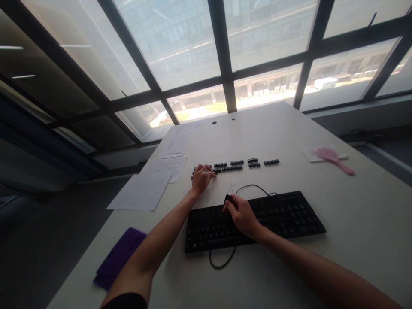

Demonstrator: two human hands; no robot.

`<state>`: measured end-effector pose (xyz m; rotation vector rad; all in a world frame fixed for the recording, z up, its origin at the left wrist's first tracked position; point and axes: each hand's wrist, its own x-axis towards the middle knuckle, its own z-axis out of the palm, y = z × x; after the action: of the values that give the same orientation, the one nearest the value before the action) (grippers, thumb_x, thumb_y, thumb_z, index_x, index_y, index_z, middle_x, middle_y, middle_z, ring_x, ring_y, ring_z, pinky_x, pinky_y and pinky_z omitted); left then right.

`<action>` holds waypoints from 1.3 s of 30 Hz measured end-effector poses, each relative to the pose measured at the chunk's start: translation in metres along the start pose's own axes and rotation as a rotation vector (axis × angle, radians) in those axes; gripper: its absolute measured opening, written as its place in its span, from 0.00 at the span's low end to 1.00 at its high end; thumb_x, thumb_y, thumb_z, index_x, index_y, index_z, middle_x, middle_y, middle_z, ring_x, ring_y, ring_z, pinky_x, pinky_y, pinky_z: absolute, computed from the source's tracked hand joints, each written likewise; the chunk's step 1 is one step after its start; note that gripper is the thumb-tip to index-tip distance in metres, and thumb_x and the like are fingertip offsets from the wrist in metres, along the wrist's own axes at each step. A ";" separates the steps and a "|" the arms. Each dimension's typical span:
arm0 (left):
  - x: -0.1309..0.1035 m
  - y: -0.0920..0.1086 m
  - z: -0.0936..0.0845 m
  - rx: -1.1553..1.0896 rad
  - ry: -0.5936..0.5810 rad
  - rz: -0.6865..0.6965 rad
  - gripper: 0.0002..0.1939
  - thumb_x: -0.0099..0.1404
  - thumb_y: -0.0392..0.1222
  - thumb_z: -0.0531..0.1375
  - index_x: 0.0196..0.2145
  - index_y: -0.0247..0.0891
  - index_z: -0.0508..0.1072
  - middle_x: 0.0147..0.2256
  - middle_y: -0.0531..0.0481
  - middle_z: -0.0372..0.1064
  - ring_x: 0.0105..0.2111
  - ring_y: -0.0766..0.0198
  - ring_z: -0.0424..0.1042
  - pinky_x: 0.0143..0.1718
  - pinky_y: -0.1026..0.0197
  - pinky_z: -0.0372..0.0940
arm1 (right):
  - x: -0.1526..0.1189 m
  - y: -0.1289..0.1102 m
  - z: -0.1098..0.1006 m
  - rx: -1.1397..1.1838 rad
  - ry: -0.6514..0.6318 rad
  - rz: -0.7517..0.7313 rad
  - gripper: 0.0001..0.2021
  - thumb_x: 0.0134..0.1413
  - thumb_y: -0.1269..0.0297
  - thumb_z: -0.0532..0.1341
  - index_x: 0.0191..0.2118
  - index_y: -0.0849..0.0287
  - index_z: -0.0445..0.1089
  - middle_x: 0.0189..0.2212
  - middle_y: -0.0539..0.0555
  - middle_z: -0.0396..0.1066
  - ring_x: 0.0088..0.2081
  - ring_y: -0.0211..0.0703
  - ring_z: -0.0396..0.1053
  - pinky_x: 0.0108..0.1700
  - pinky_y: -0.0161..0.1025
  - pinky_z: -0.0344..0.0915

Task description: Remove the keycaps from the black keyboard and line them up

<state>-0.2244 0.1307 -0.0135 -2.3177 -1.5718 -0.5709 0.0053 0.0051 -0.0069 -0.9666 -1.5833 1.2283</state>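
A black keyboard (267, 219) lies across the table in front of me. Over its upper middle, my right hand (243, 214) grips a keycap puller (228, 198) by its dark handle, its two thin wires pointing up and away from me. Beyond the keyboard, loose black keycaps (237, 162) stand in short rows. My left hand (201, 179) reaches to the left end of these rows, thumb and fingers pinched together at a keycap (216, 171). The hand hides part of the keycaps there.
Printed paper sheets (140, 191) lie along the table's left edge. A folded purple cloth (120, 257) is near my left forearm. On the right, a pink hairbrush (334, 160) rests partly on a white wrapper (309, 154). The keyboard's cable (222, 267) loops out below it.
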 end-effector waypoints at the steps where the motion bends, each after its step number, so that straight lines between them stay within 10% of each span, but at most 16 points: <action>1: 0.000 0.000 0.000 -0.008 0.002 -0.006 0.04 0.63 0.42 0.66 0.35 0.45 0.82 0.39 0.47 0.71 0.42 0.54 0.64 0.45 0.53 0.64 | 0.000 0.000 0.000 -0.002 0.002 -0.001 0.11 0.64 0.63 0.56 0.30 0.58 0.68 0.27 0.51 0.74 0.30 0.41 0.70 0.36 0.37 0.62; 30: -0.009 -0.013 -0.020 -0.152 0.100 -0.139 0.07 0.62 0.41 0.66 0.39 0.46 0.82 0.38 0.46 0.70 0.41 0.55 0.64 0.46 0.54 0.65 | 0.005 0.001 -0.003 0.117 0.035 0.035 0.13 0.63 0.61 0.56 0.29 0.59 0.70 0.26 0.53 0.74 0.28 0.42 0.70 0.34 0.37 0.63; 34: -0.024 0.020 -0.052 -0.243 0.170 -0.199 0.09 0.67 0.41 0.62 0.42 0.43 0.80 0.38 0.46 0.70 0.40 0.57 0.65 0.46 0.53 0.64 | 0.010 -0.004 -0.011 0.147 0.047 0.061 0.13 0.63 0.62 0.55 0.29 0.60 0.69 0.26 0.54 0.74 0.28 0.42 0.69 0.32 0.37 0.63; 39: -0.081 0.096 -0.078 -0.481 -0.035 -0.182 0.10 0.70 0.37 0.56 0.42 0.43 0.78 0.36 0.48 0.71 0.40 0.59 0.69 0.45 0.55 0.65 | 0.002 -0.010 -0.018 -0.151 -0.054 -0.062 0.10 0.61 0.68 0.56 0.28 0.58 0.67 0.24 0.50 0.71 0.28 0.41 0.66 0.33 0.36 0.58</action>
<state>-0.1746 -0.0054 0.0157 -2.5342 -1.8369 -1.0593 0.0214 0.0106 0.0053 -0.9783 -1.7561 1.1128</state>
